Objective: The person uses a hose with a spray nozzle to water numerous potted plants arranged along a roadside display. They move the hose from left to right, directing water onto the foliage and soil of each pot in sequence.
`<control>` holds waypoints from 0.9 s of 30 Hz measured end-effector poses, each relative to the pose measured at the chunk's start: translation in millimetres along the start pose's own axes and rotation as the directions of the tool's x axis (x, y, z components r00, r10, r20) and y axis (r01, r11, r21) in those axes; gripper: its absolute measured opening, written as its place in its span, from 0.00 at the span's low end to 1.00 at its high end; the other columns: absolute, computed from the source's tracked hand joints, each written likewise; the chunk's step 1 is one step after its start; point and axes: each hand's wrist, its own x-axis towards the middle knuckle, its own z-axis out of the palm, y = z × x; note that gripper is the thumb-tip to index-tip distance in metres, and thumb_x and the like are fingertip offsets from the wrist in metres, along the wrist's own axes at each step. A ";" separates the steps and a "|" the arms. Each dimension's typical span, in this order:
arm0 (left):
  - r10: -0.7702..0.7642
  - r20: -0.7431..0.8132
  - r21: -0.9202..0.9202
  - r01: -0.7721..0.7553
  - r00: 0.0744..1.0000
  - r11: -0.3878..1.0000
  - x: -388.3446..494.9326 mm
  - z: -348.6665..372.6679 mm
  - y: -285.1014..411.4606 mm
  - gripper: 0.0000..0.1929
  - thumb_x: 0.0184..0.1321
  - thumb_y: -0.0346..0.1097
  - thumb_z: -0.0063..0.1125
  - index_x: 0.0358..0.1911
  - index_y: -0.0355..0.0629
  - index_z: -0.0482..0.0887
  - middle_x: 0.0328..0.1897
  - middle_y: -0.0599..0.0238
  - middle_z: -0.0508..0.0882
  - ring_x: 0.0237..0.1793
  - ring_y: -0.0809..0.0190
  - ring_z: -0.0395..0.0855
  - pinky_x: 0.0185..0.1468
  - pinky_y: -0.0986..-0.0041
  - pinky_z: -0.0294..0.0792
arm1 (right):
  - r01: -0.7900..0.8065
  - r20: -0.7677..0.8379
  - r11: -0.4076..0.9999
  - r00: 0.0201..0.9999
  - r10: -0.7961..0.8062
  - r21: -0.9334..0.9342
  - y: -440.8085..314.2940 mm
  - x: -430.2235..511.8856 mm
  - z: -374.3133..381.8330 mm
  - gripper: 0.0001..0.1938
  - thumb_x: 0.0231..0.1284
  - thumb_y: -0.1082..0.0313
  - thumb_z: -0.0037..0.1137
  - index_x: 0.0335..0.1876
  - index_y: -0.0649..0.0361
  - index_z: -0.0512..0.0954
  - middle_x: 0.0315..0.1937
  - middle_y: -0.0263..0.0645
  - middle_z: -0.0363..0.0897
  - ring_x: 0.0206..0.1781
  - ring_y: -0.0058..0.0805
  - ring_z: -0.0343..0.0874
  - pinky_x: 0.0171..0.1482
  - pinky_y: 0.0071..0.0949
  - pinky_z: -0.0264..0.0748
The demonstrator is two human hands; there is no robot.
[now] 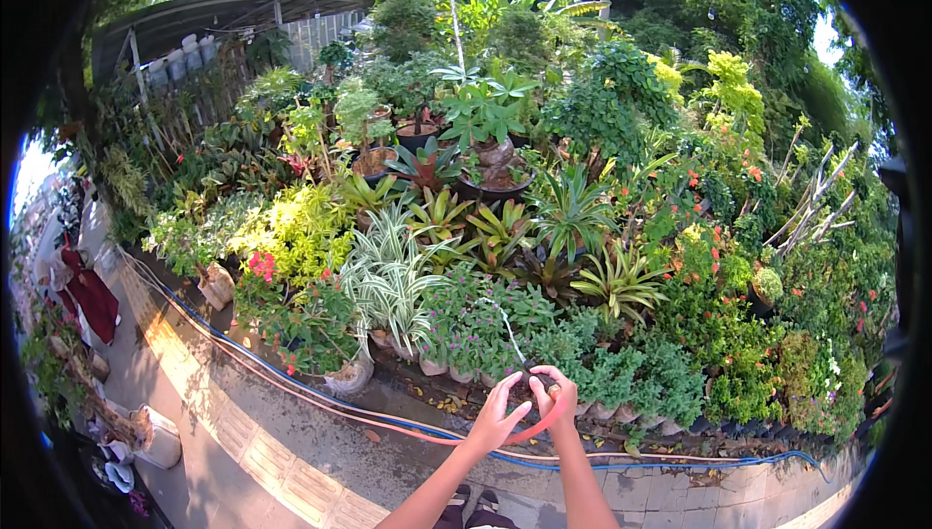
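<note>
My right hand (557, 399) is closed around the end of a pinkish-red garden hose (540, 427), with a dark piece at its tip, partly hidden by the fingers. A thin stream of water (512, 332) leaves the tip and arcs up over a leafy plant with small purple flowers (466, 310). Close beside the hose end is my left hand (496, 414), thumb and fingers apart; whether its fingertips touch the tip I cannot tell. The hose loops below the right hand and passes behind my left wrist. Low bluish-green shrubs (641, 376) grow just right of my hands.
Blue hose (291, 385) and pale orange hoses (273, 377) run along the pavement (437, 478) beside the bed. White-striped plants (389, 274), bromeliads (619, 281) and a thick-trunked potted plant (495, 161) stand ahead. At left are a person in dark red (91, 289) and a planter bag (159, 438).
</note>
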 end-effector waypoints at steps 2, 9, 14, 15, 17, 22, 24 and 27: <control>0.002 0.008 0.006 -0.002 1.000 1.000 0.1 0.0 -0.8 0.32 0.63 0.47 0.53 0.65 0.34 0.61 0.68 0.49 0.65 0.70 0.51 0.60 0.71 0.64 0.51 | -0.102 0.046 0.992 0.993 0.106 -0.078 -1.3 -0.2 -1.7 0.07 0.54 0.66 0.61 0.37 0.56 0.81 0.18 0.38 0.77 0.22 0.27 0.77 0.27 0.26 0.70; 0.001 0.016 0.020 -0.001 1.000 1.000 -1.9 2.7 -7.4 0.31 0.64 0.46 0.53 0.67 0.41 0.61 0.69 0.58 0.65 0.67 0.57 0.63 0.67 0.66 0.56 | -0.161 0.017 0.984 0.987 0.163 -0.083 -4.8 -2.8 -6.1 0.06 0.55 0.70 0.59 0.38 0.58 0.80 0.18 0.33 0.76 0.22 0.19 0.74 0.28 0.21 0.69; -0.008 0.030 0.029 0.007 1.000 1.000 -3.6 5.1 -6.3 0.31 0.63 0.46 0.54 0.67 0.41 0.61 0.69 0.58 0.66 0.67 0.57 0.63 0.66 0.66 0.57 | 0.033 -0.099 0.993 0.994 -0.044 -0.112 -3.7 -4.3 -10.7 0.06 0.55 0.69 0.59 0.38 0.58 0.80 0.16 0.28 0.73 0.22 0.16 0.71 0.26 0.20 0.66; -0.003 0.038 0.030 0.002 0.999 1.000 -3.9 5.9 -5.6 0.32 0.63 0.46 0.54 0.67 0.41 0.61 0.69 0.58 0.66 0.67 0.57 0.63 0.66 0.66 0.57 | -0.090 -0.031 0.987 0.996 0.086 -0.135 -3.9 -6.1 -13.6 0.06 0.55 0.69 0.60 0.38 0.58 0.80 0.16 0.28 0.73 0.22 0.17 0.71 0.26 0.21 0.66; -0.004 0.042 0.026 0.003 0.999 1.000 -4.1 8.1 -4.4 0.32 0.63 0.46 0.55 0.67 0.41 0.61 0.68 0.58 0.66 0.66 0.57 0.64 0.66 0.67 0.57 | -0.041 -0.074 0.992 0.997 0.032 -0.116 -5.6 -7.5 -14.2 0.07 0.54 0.67 0.60 0.38 0.58 0.80 0.21 0.34 0.78 0.24 0.23 0.76 0.31 0.24 0.71; 0.017 0.057 0.025 -0.018 0.998 1.000 -6.6 13.1 -3.8 0.32 0.63 0.46 0.55 0.67 0.40 0.61 0.67 0.58 0.67 0.66 0.58 0.64 0.65 0.67 0.58 | 0.027 -0.076 0.983 0.996 -0.042 -0.179 -11.5 -14.1 -16.4 0.08 0.53 0.65 0.61 0.38 0.57 0.81 0.24 0.38 0.81 0.27 0.30 0.80 0.34 0.27 0.73; 0.032 0.065 0.014 -0.033 0.997 0.999 -6.1 15.1 -4.0 0.32 0.63 0.46 0.55 0.67 0.40 0.61 0.67 0.58 0.67 0.66 0.58 0.64 0.65 0.67 0.59 | 0.020 -0.071 0.982 0.997 -0.034 -0.185 -13.0 -16.0 -17.3 0.08 0.53 0.65 0.61 0.37 0.57 0.81 0.25 0.39 0.81 0.29 0.32 0.81 0.35 0.28 0.74; 0.027 0.073 0.025 -0.029 0.997 0.999 -7.0 17.7 -3.5 0.32 0.63 0.46 0.54 0.67 0.40 0.61 0.67 0.58 0.67 0.66 0.58 0.64 0.65 0.66 0.59 | 0.023 -0.162 0.981 0.985 -0.055 -0.192 -14.2 -18.3 -19.0 0.07 0.53 0.65 0.61 0.36 0.57 0.81 0.26 0.38 0.82 0.29 0.29 0.81 0.35 0.27 0.74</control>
